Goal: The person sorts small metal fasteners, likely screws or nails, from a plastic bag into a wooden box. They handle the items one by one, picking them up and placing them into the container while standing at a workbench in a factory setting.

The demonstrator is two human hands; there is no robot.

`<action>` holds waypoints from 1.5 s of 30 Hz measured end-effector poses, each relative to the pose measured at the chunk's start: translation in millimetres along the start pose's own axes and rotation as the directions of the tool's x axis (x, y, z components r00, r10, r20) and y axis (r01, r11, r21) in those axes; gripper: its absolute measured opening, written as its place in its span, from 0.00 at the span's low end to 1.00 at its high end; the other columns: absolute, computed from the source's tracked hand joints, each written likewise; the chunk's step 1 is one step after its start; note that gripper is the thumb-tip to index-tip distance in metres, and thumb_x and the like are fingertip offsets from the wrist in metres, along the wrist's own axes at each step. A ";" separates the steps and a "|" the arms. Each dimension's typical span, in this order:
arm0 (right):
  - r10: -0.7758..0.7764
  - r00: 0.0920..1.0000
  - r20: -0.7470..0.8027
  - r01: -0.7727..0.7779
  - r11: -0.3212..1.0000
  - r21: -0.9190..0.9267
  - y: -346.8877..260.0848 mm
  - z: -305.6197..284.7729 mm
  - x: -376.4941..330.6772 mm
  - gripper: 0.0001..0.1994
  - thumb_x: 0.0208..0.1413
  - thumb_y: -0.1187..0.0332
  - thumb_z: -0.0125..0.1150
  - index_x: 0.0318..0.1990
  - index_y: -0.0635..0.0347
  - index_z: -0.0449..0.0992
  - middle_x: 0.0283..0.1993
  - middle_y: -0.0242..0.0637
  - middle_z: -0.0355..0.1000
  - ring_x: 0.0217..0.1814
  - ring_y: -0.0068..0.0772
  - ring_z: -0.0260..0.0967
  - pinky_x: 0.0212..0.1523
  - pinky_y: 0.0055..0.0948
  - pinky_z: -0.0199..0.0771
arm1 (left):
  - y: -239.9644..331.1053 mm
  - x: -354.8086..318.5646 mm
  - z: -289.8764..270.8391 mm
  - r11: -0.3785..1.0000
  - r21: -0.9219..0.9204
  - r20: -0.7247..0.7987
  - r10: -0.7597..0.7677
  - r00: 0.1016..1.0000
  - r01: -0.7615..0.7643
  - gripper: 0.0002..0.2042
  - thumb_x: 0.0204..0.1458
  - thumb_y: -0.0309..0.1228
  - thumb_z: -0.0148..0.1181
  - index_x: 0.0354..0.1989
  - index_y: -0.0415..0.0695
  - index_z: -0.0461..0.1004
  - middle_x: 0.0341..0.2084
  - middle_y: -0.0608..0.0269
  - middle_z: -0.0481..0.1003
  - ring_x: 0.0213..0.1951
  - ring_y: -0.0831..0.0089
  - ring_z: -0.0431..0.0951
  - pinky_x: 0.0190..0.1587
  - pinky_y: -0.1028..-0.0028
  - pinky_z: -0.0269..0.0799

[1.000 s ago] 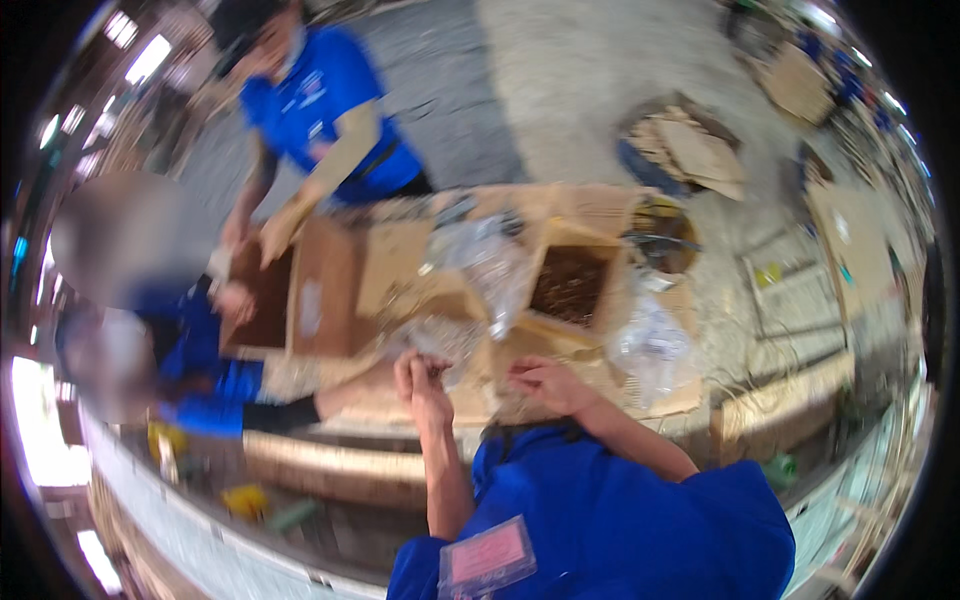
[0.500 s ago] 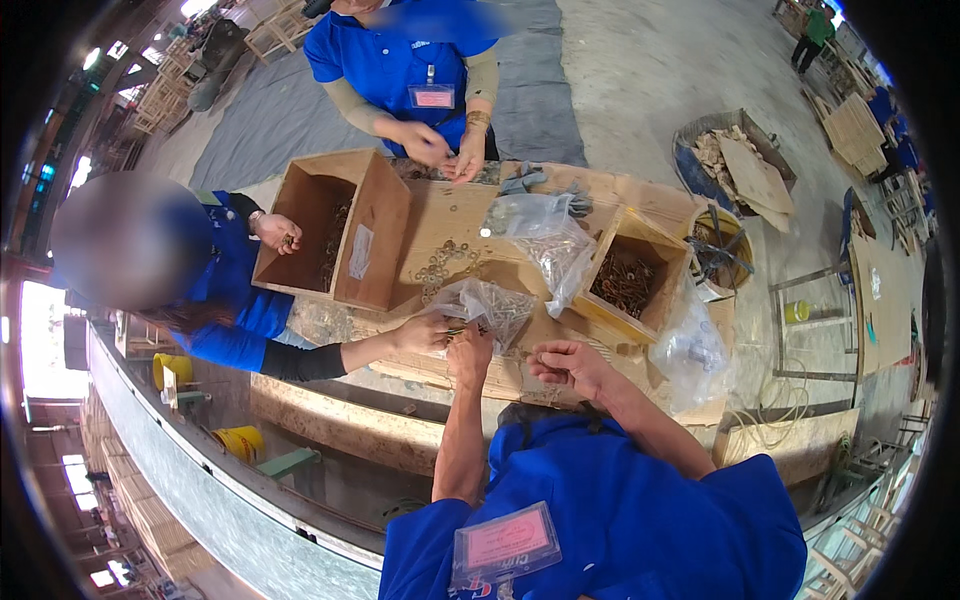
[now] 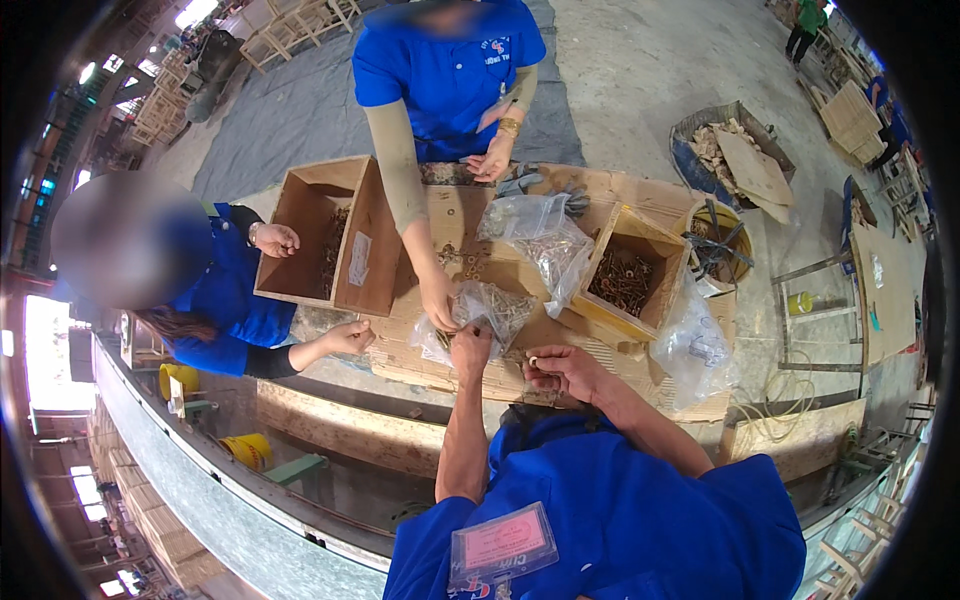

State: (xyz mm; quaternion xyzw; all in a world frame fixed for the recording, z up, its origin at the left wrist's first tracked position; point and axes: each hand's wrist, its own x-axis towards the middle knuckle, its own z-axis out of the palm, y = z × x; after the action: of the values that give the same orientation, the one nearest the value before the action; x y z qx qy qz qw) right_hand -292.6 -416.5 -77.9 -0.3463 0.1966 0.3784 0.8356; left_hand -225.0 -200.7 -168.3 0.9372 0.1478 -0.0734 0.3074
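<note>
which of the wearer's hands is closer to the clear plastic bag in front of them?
Left. The left hand is at the clear plastic bag, touching its lower edge. The right hand is apart from it, lower and to the right, pinching a small part.

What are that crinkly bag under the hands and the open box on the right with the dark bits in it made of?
The bag looks like thin clear plastic film: see-through, glossy and wrinkled, touched by the left hand. The box looks like plain brown cardboard, matt, with thin walls. The dark pieces inside it seem to be small metal parts, though they are too small to be sure.

One head-worn fisheye looks steeply down, close over the workbench.
</note>
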 end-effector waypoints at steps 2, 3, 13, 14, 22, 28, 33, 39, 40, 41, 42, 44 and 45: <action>-0.003 1.000 0.006 0.003 1.000 0.019 1.7 -2.9 2.8 0.09 0.59 0.73 0.56 0.47 0.61 0.74 0.43 0.37 0.76 0.44 0.29 0.75 0.46 0.28 0.78 | -2.2 -2.1 -0.4 1.000 0.009 0.027 -0.001 1.000 0.001 0.14 0.47 0.41 0.57 0.35 0.44 0.80 0.31 0.44 0.78 0.37 0.46 0.78 0.41 0.55 0.73; -0.001 1.000 0.002 0.001 1.000 0.020 1.9 -3.3 2.9 0.09 0.59 0.73 0.56 0.46 0.61 0.75 0.42 0.37 0.76 0.43 0.29 0.75 0.46 0.28 0.78 | -5.1 -1.6 -3.2 1.000 0.017 0.073 0.010 0.997 -0.011 0.14 0.47 0.40 0.57 0.34 0.44 0.80 0.31 0.44 0.78 0.38 0.47 0.78 0.41 0.55 0.73; -0.195 0.967 0.163 0.227 0.951 -0.210 45.8 -19.3 11.9 0.07 0.57 0.68 0.58 0.36 0.62 0.77 0.33 0.30 0.72 0.38 0.20 0.70 0.43 0.24 0.72 | -14.7 -44.6 -20.2 0.959 0.161 0.227 0.195 0.954 -0.234 0.14 0.48 0.36 0.56 0.32 0.35 0.77 0.27 0.41 0.77 0.32 0.49 0.78 0.34 0.53 0.71; -0.217 0.946 0.239 0.302 0.858 -0.415 42.8 -18.8 4.3 0.07 0.58 0.67 0.57 0.35 0.61 0.76 0.32 0.29 0.71 0.37 0.19 0.69 0.43 0.22 0.70 | -12.4 -51.7 -24.0 0.968 0.090 0.233 0.210 0.950 -0.236 0.15 0.49 0.37 0.57 0.33 0.35 0.77 0.27 0.42 0.78 0.31 0.51 0.79 0.33 0.54 0.70; -0.184 0.980 0.082 0.170 0.973 0.153 -8.8 -21.7 -1.2 0.04 0.60 0.71 0.56 0.39 0.61 0.72 0.38 0.35 0.74 0.39 0.26 0.74 0.40 0.23 0.76 | 16.4 -5.3 -23.0 0.892 0.245 0.322 0.295 0.900 -0.380 0.17 0.40 0.34 0.62 0.35 0.32 0.76 0.22 0.43 0.75 0.21 0.56 0.75 0.30 0.59 0.70; -0.145 0.989 -0.029 0.148 0.969 0.197 1.1 -29.0 1.4 0.06 0.59 0.70 0.56 0.40 0.63 0.73 0.35 0.34 0.73 0.34 0.24 0.73 0.35 0.24 0.77 | 2.0 -22.1 -21.7 0.936 -0.072 0.187 0.353 0.917 -0.346 0.19 0.47 0.38 0.64 0.46 0.44 0.74 0.41 0.49 0.77 0.41 0.60 0.78 0.48 0.56 0.66; -0.132 0.988 0.081 0.135 0.990 -0.036 1.4 -37.8 -1.3 0.06 0.60 0.68 0.55 0.35 0.61 0.74 0.32 0.30 0.73 0.31 0.21 0.73 0.33 0.21 0.76 | 4.7 -43.0 -37.5 0.978 -0.210 0.344 0.076 0.936 -0.002 0.26 0.53 0.40 0.58 0.61 0.51 0.63 0.49 0.58 0.74 0.46 0.65 0.74 0.61 0.51 0.51; -0.521 0.779 0.348 0.617 0.736 -0.279 20.3 -38.0 0.3 0.09 0.61 0.65 0.53 0.31 0.57 0.74 0.27 0.24 0.69 0.24 0.15 0.64 0.25 0.21 0.63 | 27.2 -78.4 -34.7 0.850 -0.211 0.080 0.508 0.858 -0.483 0.12 0.55 0.40 0.57 0.37 0.43 0.77 0.31 0.56 0.77 0.36 0.64 0.76 0.41 0.65 0.70; -0.494 0.778 0.388 0.607 0.748 -0.266 16.6 -35.9 -1.6 0.08 0.60 0.66 0.54 0.30 0.57 0.74 0.27 0.24 0.69 0.25 0.14 0.64 0.26 0.20 0.65 | 39.1 -81.5 -34.4 0.832 -0.250 0.122 0.535 0.836 -0.495 0.12 0.54 0.39 0.57 0.37 0.43 0.77 0.31 0.56 0.77 0.36 0.64 0.76 0.41 0.65 0.70; -0.286 0.898 0.333 0.350 0.925 -0.151 1.9 -18.7 -19.0 0.07 0.59 0.67 0.55 0.30 0.57 0.74 0.28 0.24 0.71 0.28 0.13 0.66 0.30 0.19 0.69 | 51.3 -79.9 -38.9 0.822 -0.271 0.128 0.546 0.828 -0.501 0.12 0.54 0.39 0.58 0.37 0.43 0.77 0.31 0.55 0.77 0.36 0.64 0.76 0.41 0.65 0.71; -0.047 0.955 0.293 0.055 0.998 -0.017 -10.0 -4.3 -37.3 0.06 0.59 0.68 0.56 0.31 0.57 0.74 0.30 0.24 0.72 0.31 0.12 0.69 0.34 0.18 0.73 | 54.7 -80.7 -38.8 0.812 -0.280 0.137 0.562 0.815 -0.513 0.12 0.54 0.39 0.58 0.37 0.43 0.77 0.31 0.55 0.77 0.36 0.64 0.76 0.41 0.65 0.71; -0.309 0.903 0.299 0.400 0.859 -0.320 -1.2 -9.9 -37.5 0.05 0.59 0.69 0.55 0.31 0.56 0.74 0.31 0.23 0.73 0.32 0.12 0.69 0.36 0.18 0.74 | 69.3 -84.8 -35.7 0.779 -0.307 0.171 0.610 0.774 -0.547 0.11 0.54 0.38 0.58 0.36 0.42 0.78 0.31 0.54 0.77 0.36 0.63 0.77 0.40 0.65 0.71; -0.334 0.907 0.257 0.403 0.866 -0.297 6.2 -14.5 -28.4 0.05 0.59 0.69 0.55 0.32 0.56 0.74 0.31 0.23 0.73 0.32 0.12 0.69 0.35 0.17 0.74 | 74.4 -86.0 -35.5 0.768 -0.315 0.181 0.625 0.760 -0.557 0.11 0.54 0.37 0.58 0.36 0.42 0.78 0.31 0.54 0.77 0.36 0.63 0.77 0.40 0.65 0.71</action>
State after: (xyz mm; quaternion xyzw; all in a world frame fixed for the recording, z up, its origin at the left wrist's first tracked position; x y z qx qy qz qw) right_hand -316.4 -438.2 -73.7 -0.4788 -0.0260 0.2716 0.8345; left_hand -280.7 -256.5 -79.0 0.8708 -0.1940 -0.0828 0.4441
